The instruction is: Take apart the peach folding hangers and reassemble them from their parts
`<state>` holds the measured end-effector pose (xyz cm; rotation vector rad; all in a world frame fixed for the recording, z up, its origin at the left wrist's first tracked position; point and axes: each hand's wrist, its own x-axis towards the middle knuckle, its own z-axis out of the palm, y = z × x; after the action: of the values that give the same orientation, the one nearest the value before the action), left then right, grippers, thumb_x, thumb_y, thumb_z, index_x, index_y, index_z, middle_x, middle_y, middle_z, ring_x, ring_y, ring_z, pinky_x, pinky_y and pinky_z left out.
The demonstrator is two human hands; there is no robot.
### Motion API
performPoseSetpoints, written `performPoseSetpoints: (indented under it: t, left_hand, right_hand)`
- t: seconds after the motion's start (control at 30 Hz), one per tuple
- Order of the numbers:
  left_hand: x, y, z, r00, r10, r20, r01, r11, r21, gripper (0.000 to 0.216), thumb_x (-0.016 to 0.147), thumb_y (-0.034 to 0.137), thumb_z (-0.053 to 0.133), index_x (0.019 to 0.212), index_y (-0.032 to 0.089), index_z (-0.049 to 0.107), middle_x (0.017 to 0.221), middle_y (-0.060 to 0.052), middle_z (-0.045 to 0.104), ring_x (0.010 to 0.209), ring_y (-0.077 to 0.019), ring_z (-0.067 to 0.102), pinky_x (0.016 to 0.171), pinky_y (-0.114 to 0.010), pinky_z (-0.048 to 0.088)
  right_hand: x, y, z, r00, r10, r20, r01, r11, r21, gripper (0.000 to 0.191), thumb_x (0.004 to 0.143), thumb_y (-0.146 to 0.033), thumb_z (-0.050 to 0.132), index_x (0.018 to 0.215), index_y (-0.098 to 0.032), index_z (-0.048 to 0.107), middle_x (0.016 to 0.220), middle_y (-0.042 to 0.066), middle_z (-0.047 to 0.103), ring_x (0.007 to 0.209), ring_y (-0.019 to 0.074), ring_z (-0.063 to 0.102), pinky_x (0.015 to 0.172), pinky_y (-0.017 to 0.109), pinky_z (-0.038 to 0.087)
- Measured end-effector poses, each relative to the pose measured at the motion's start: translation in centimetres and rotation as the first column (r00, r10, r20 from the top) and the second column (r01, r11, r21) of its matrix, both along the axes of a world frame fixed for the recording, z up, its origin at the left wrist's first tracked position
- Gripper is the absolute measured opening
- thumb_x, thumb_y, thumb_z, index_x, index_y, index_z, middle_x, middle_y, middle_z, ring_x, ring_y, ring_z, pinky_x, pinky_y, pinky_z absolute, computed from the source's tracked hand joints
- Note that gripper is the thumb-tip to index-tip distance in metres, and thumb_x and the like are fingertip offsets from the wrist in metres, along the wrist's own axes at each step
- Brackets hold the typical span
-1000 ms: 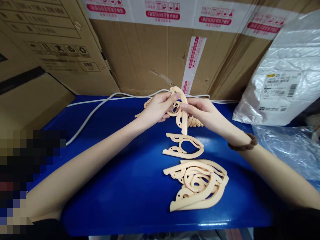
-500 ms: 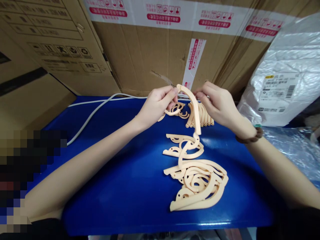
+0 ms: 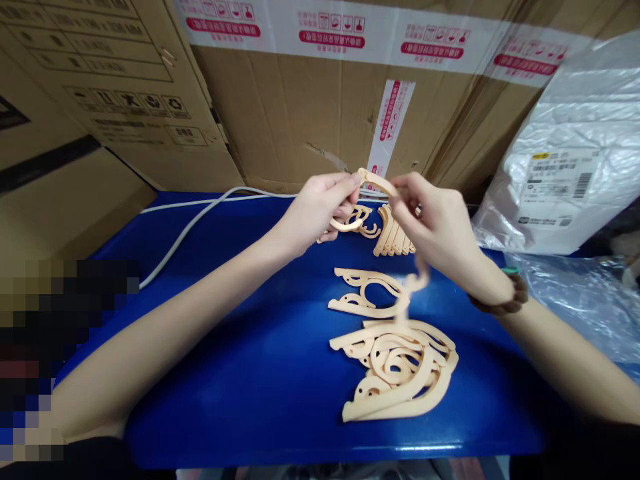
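My left hand [image 3: 320, 207] and my right hand [image 3: 434, 223] are raised over the far part of the blue table top [image 3: 240, 360]. Both pinch the same thin beige curved cut-out piece [image 3: 376, 181] at its top; its lower end [image 3: 413, 290] hangs down blurred below my right hand. My left hand also has a small curled beige piece [image 3: 349, 224] under its fingers. Below them lie a single beige piece [image 3: 367, 293] and a near pile of beige pieces [image 3: 400, 370]. A fanned stack of beige pieces [image 3: 393, 233] lies behind.
Large cardboard boxes [image 3: 320, 100] wall off the back and left. A white cable [image 3: 200, 213] runs along the table's far edge. A silver-white plastic parcel [image 3: 560, 153] leans at the right, with clear plastic film [image 3: 580, 300] beneath it.
The long beige piece was lifted and unfolded from the far stack; my right hand went up, then came back onto its top end, and the lower end now swings to the right.
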<state>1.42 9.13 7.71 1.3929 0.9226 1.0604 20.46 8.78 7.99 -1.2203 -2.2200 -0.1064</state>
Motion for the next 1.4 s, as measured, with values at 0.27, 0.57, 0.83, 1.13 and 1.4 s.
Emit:
performPoseSetpoints:
  t: [0.27,0.57,0.83,1.13,1.4]
  left_hand:
    - [0.6,-0.7,-1.2,0.872,0.300,-0.386,-0.071,0.858,0.508,0.031,0.101,0.034,0.041,0.074,0.020,0.049,0.058,0.002,0.042,0.052,-0.0123,0.044,0.051,-0.024,0.030]
    - [0.0,5.2,-6.2,0.821,0.111,-0.559,0.027,0.972,0.233,0.030,0.095,0.023,0.038,0.071,0.019,0.056,0.059,0.000,0.054,0.049,-0.0128,0.049,0.049,-0.025,0.032]
    - [0.2,7.3,-7.6,0.742,0.171,-0.648,-0.019,0.972,0.235,0.021,0.079,0.025,0.062,0.059,0.021,0.055,0.050,0.000,0.053,0.052,-0.0159,0.050,0.055,-0.030,0.033]
    - [1.0,4.2,-3.8,0.969,-0.166,-0.186,0.155,0.985,-0.073,0.042,0.097,0.053,0.044,0.083,0.018,0.062,0.080,-0.008,0.068,0.068,-0.0142,0.062,0.052,-0.023,0.043]
    - [1.0,1.9,0.2,0.989,-0.112,0.097,0.129,0.973,-0.190,0.031,0.102,0.031,0.044,0.074,0.019,0.048,0.054,0.005,0.039,0.037,-0.0045,0.032,0.034,-0.018,0.027]
  right_hand:
    - [2.1,1.8,0.8,0.936,0.098,0.339,-0.069,0.993,-0.095,0.027,0.098,-0.026,0.039,0.089,-0.016,0.062,0.061,0.004,0.059,0.052,0.0161,0.048,0.053,0.031,0.028]
    - [3.7,3.0,2.2,0.843,0.069,-0.534,-0.326,0.854,-0.405,0.023,0.096,-0.028,0.045,0.091,-0.019,0.065,0.053,-0.004,0.047,0.044,0.0101,0.036,0.044,0.025,0.028]
    - [3.3,2.9,1.9,0.885,0.074,-0.460,-0.259,0.899,-0.352,0.031,0.098,-0.036,0.038,0.100,-0.019,0.064,0.055,-0.003,0.050,0.044,0.0113,0.039,0.047,0.028,0.034]
    - [2.9,3.4,2.0,0.577,-0.099,-0.811,-0.189,0.950,-0.250,0.004,0.090,-0.029,0.046,0.091,-0.025,0.046,0.089,0.007,0.070,0.063,0.0137,0.058,0.059,0.029,0.048]
    - [3.3,3.2,0.8,0.999,-0.029,0.038,0.023,0.987,0.158,0.019,0.094,-0.028,0.050,0.099,-0.019,0.065,0.094,0.012,0.073,0.086,0.0245,0.065,0.072,0.037,0.044]
